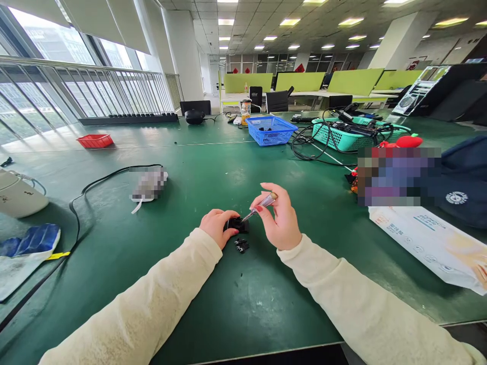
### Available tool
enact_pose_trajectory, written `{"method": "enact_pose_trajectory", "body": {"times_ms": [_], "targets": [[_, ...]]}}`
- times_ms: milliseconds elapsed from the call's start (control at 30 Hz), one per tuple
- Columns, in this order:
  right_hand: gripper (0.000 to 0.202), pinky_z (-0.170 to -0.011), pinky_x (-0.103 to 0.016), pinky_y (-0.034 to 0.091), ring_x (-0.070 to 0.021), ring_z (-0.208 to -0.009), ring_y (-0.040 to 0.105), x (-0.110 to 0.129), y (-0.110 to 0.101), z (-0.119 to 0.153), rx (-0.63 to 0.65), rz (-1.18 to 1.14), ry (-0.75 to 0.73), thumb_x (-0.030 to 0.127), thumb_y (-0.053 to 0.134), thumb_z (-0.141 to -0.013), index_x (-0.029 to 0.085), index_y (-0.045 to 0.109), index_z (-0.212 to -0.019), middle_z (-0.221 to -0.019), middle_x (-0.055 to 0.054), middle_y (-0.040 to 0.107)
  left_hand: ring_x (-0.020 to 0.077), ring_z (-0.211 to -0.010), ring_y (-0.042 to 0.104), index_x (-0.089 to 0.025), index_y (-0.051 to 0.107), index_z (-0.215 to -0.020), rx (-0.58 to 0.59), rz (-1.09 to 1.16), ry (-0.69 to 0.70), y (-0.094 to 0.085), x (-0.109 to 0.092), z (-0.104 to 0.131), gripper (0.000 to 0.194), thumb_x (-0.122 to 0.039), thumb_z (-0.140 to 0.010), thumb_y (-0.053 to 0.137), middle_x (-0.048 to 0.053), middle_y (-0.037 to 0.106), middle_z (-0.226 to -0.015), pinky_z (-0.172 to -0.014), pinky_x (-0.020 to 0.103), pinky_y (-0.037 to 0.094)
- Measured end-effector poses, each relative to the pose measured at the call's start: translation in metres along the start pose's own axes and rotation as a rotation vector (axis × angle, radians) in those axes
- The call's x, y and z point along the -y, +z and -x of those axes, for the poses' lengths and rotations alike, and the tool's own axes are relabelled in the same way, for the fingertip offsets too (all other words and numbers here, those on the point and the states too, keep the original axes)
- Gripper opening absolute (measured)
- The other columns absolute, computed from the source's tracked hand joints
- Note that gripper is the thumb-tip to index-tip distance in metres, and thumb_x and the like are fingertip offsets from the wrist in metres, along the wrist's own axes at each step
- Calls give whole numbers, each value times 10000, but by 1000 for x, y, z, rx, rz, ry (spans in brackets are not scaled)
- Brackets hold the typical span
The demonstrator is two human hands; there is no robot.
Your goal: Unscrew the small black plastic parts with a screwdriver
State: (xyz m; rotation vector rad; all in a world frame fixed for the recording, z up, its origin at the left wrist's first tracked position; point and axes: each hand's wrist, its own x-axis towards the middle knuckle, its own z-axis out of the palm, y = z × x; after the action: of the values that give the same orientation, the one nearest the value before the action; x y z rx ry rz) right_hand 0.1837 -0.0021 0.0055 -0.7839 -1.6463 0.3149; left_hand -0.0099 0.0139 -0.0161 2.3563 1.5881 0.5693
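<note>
My left hand [218,226] grips the left side of a small black part [242,225] lying on the green table [213,304]. In my right hand [279,218] is a thin metal tool [266,201] with a pale brownish handle, pinched between thumb and fingers. The tool slants down to the left, its tip at the black part; whether it touches is too small to tell. Just below the part lies a little cluster of small black pieces [241,246].
A red tray [95,141], a blue basket [271,131] and a green basket [338,137] with black cables stand farther back. A white packet [426,248] and dark bag [466,177] lie right. At left are a black cable [78,223], a pouch [28,253] and a white container [19,195].
</note>
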Motion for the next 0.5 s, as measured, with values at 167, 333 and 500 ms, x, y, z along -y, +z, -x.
{"method": "enact_pose_trajectory", "body": {"times_ms": [167, 333, 500], "targets": [[384, -879, -372, 560, -163, -830, 678, -2, 4, 0, 174, 29, 30, 149, 520, -944, 265, 472, -1307, -883, -8, 709, 279, -1139, 630, -268, 702, -1145, 23, 13, 6, -4, -3, 1, 373, -159, -790, 730, 41, 752, -1088, -1050, 490, 484], [395, -833, -337, 576, -146, -804, 682, -6, 2, -3, 186, -25, 86, 163, 534, -945, 262, 458, -1320, -891, -1, 700, 270, -1126, 650, -261, 667, -1194, 19, 60, 70, -7, -4, 2, 398, -129, -819, 675, 43, 751, -1120, -1040, 484, 504], [352, -991, -435, 547, -158, -836, 704, -3, 1, -3, -9, -65, 1, 223, 532, -978, 261, 443, -1317, -883, -1, 701, 267, -1155, 625, -258, 619, -1278, -83, 93, 161, -10, -2, 4, 469, -97, -837, 614, 60, 716, -1202, -1055, 492, 501]]}}
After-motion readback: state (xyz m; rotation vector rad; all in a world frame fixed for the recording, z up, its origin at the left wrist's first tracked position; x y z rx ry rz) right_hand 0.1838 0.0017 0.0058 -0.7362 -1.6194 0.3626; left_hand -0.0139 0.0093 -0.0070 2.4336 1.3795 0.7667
